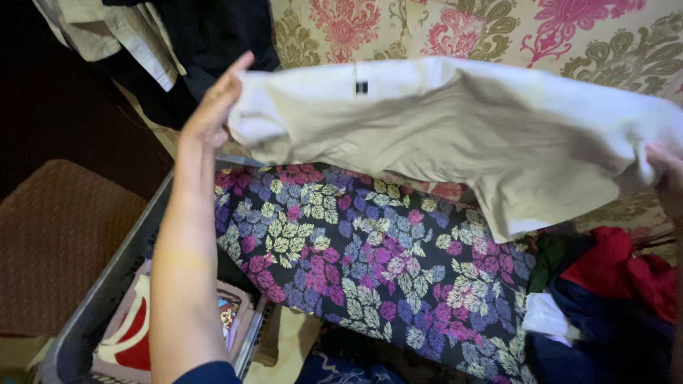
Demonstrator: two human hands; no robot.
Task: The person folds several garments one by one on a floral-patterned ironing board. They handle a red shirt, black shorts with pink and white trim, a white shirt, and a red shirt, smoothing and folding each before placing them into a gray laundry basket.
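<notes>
While stretched between both hands: cream garment, soft cotton-like weave, small dark tag at neckline, held flat and wide above grey plastic basket. Left hand pinched shut on one end; right hand at frame edge, seemingly gripping other end, mostly cut off. Step judged: spreading out for folding; next calls for bringing edges together evenly. Beneath: floral fabric, purple and pink leaves on dark ground. Beyond: red cloth, patterned bedcover.
</notes>
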